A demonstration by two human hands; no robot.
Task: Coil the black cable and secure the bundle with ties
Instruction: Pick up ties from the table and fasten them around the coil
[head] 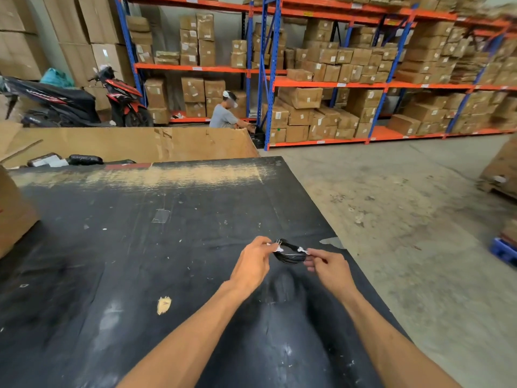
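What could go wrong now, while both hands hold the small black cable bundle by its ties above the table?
1. The left hand and right hand pinch only the thin white ties, so the coiled black cable may slip free and loosen.
2. The bundle is near the right edge of the black table; if dropped, it could land on the concrete floor.

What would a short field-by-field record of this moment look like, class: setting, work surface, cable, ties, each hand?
setting: warehouse with shelving racks full of cardboard boxes
work surface: black table, scuffed
cable: black cable bundle, coiled, held above the table
ties: white ties at both ends of the bundle
left hand: fingertip grip at the bundle's left end
right hand: fingertip grip at the bundle's right end
background: seated person, parked motorbikes
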